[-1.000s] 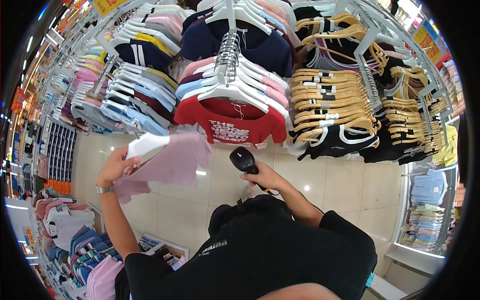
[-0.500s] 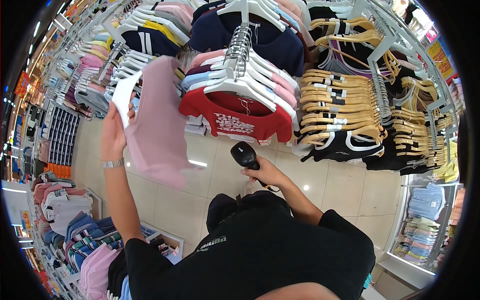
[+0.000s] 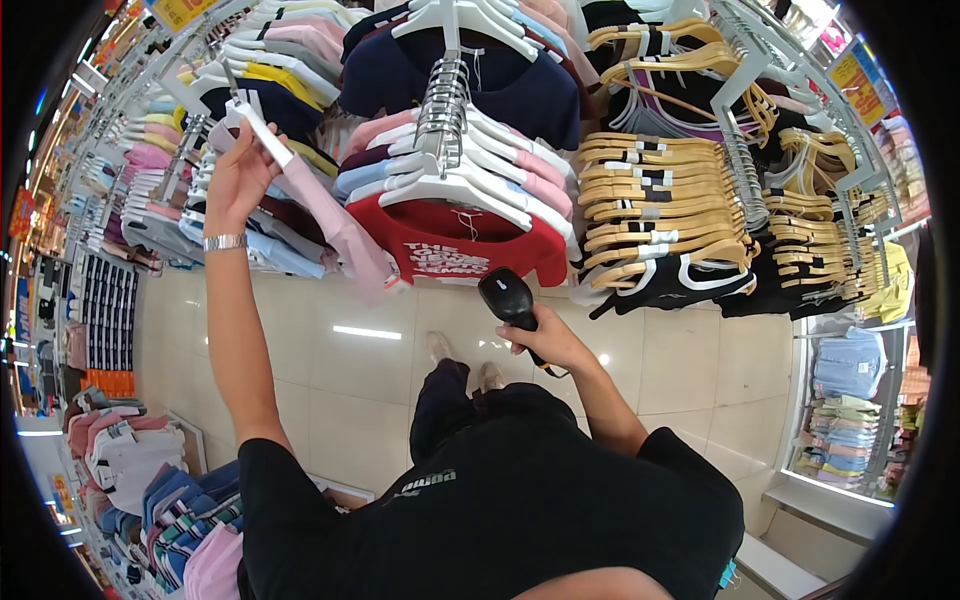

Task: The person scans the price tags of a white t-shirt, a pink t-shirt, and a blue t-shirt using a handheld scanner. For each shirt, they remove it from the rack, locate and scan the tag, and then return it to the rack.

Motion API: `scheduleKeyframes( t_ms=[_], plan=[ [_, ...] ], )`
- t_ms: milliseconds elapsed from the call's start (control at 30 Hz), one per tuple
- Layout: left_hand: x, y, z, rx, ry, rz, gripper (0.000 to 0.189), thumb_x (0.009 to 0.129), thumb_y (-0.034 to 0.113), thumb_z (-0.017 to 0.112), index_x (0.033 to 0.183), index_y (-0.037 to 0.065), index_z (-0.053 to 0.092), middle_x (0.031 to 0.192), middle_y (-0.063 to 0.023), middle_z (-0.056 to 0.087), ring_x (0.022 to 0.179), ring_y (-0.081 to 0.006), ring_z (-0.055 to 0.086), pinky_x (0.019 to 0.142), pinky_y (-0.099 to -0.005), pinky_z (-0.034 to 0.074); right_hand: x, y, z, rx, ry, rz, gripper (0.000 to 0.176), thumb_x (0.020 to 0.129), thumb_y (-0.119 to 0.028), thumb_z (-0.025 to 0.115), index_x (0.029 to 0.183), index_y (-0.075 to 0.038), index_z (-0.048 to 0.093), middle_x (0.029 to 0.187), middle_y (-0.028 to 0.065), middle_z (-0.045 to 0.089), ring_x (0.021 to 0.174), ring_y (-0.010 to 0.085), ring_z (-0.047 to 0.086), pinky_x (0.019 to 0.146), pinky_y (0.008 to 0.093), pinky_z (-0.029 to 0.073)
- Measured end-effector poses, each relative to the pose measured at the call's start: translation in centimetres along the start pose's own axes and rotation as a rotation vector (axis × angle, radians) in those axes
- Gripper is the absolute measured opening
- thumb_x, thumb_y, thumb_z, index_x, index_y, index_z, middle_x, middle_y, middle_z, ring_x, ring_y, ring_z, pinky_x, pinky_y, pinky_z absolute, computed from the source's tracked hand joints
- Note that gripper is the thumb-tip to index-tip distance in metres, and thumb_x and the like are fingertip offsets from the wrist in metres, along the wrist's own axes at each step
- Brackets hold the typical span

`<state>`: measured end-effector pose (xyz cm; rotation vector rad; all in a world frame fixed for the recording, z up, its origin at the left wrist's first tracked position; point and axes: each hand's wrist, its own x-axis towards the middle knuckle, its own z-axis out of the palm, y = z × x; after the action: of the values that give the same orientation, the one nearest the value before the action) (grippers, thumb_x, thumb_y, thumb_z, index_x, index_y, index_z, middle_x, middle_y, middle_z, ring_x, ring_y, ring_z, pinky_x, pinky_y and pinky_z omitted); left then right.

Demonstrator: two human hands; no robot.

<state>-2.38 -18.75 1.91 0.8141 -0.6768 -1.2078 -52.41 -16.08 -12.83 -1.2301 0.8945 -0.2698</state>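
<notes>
**Pink shirt held up at the rack, scanner in the other hand**

A crowded clothes rack (image 3: pixel 440 100) fills the top of the view. Its shirts hang on white hangers, a red shirt (image 3: pixel 455 245) is at the front, and a block of wooden hangers (image 3: pixel 650 200) sits to the right. Below it lies a pale tiled floor (image 3: pixel 340 380).

The pink shirt (image 3: pixel 340 225) hangs off its white hanger (image 3: pixel 262 135), raised to the left part of the rack. It trails down over the blue and white shirts already there. The scanner (image 3: pixel 508 295) is low and central, just below the red shirt, and well apart from the pink one.

The left hand (image 3: pixel 238 170) is closed around the hanger near its neck, arm stretched up, with a wristwatch (image 3: pixel 224 242) on the wrist. The right hand (image 3: pixel 555 345) is wrapped round the scanner's grip, head pointing up and away from the body.

By my reading, the step in hand is putting the pink shirt up among the hanging rows. That calls for finding the rail with the hook and a gap between neighbouring hangers, all one-handed, since the scanner occupies the other hand.

The hanger's hook and the rail it would meet are hard to pick out among the packed shirts. I cannot tell whether the hook is already on. No tag or barcode on the pink shirt is visible. The scanner's window faces away, and its cable is lost behind the wrist. The lens bends the edges heavily, so the signs there are unreadable.
</notes>
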Motion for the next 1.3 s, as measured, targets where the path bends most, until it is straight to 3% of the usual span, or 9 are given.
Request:
scheduleKeyframes(
  t_ms=[300,500,567,633,767,900,933,1033,1300],
  plan=[
    [9.7,-3.0,-3.2,0.298,0.002,-0.003,0.039,0.096,0.033,0.066,0.121,0.005,0.054,0.102,-0.0067,0.062,0.091,-0.0225,0.066,0.084,-0.039,0.056,-0.4,-4.9,-2.9,0.177,-0.044,-0.127,0.032,0.086,-0.015,0.076,0.108,0.002,0.06,0.089,0.0051,0.064,0.072,0.0126,0.064,0.067,0.0281,0.053],
    [15.0,-5.7,-4.8,0.291,-0.052,0.084,0.033,0.099,0.023,0.062,0.124,0.003,0.052,0.109,-0.0035,0.06,0.098,-0.0156,0.062,0.088,-0.0356,0.055,3.9,-12.8,-5.2,0.357,0.326,-0.393,0.034,0.081,-0.005,0.071,0.112,0.002,0.059,0.09,0.0086,0.063,0.076,0.0164,0.065,0.062,0.0309,0.053],
    [16.4,-5.9,-5.4,0.3,-0.075,0.098,0.036,0.099,0.021,0.062,0.128,0.003,0.05,0.112,-0.0041,0.06,0.101,-0.0151,0.061,0.09,-0.035,0.054,7.0,-14.8,-6.1,0.279,0.433,-0.499,0.033,0.081,-0.005,0.069,0.112,0.001,0.06,0.102,0.0107,0.064,0.094,0.0186,0.062,0.074,0.031,0.054],
    [17.1,-5.4,-5.8,0.312,-0.097,0.09,0.038,0.099,0.019,0.062,0.13,0.002,0.049,0.115,-0.0048,0.06,0.102,-0.0153,0.061,0.091,-0.0353,0.053,10.0,-16.7,-6.9,0.184,0.461,-0.545,0.038,0.08,-0.006,0.068,0.117,0.001,0.06,0.106,0.0101,0.066,0.097,0.0178,0.062,0.082,0.029,0.051],
    [16.6,-3.5,-6.1,0.339,-0.111,0.105,0.04,0.098,0.015,0.062,0.132,0.001,0.047,0.118,-0.0059,0.059,0.104,-0.0156,0.06,0.093,-0.0359,0.053,14.9,-17.7,-8.7,-0.034,0.334,-0.424,0.04,0.079,-0.01,0.068,0.117,0.0,0.062,0.105,0.0078,0.067,0.094,0.0149,0.061,0.082,0.0275,0.049],
    [16.5,-2.6,-8.8,0.459,-0.117,0.076,0.041,0.096,0.01,0.063,0.133,-0.001,0.047,0.119,-0.0065,0.06,0.105,-0.0156,0.059,0.094,-0.0314,0.05,17.4,-17.8,-10.3,0.114,0.147,-0.302,0.041,0.077,-0.013,0.067,0.115,0.002,0.063,0.1,0.0078,0.067,0.088,0.0141,0.062,0.075,0.0276,0.054],
    [16.6,-2.6,-9.3,0.481,-0.104,0.131,0.042,0.091,0.01,0.071,0.126,-0.003,0.051,0.116,-0.0081,0.062,0.101,-0.0154,0.061,0.087,-0.0298,0.052,17.8,-17.7,-10.6,0.161,0.095,-0.282,0.042,0.077,-0.014,0.067,0.115,0.002,0.063,0.099,0.0078,0.068,0.086,0.0141,0.062,0.073,0.0276,0.054],
    [16.6,-2.1,-10.1,0.634,-0.053,0.125,0.042,0.088,0.009,0.074,0.123,-0.004,0.053,0.117,-0.0087,0.062,0.103,-0.0152,0.061,0.09,-0.0298,0.05,17.7,-17.7,-9.7,0.145,0.221,-0.318,0.043,0.075,-0.016,0.067,0.114,0.003,0.064,0.098,0.0083,0.068,0.085,0.0147,0.063,0.07,0.0267,0.054],
    [19.3,-3.1,-8.0,0.775,-0.05,0.344,0.026,0.078,0.001,0.079,0.098,0.002,0.062,0.096,-0.0038,0.064,0.089,-0.0121,0.059,0.082,-0.0258,0.047,18.5,-18.0,-9.9,0.182,0.157,-0.277,0.04,0.074,-0.017,0.067,0.108,0.003,0.066,0.096,0.0096,0.068,0.095,0.0186,0.061,0.092,0.0304,0.046]
  ],
)
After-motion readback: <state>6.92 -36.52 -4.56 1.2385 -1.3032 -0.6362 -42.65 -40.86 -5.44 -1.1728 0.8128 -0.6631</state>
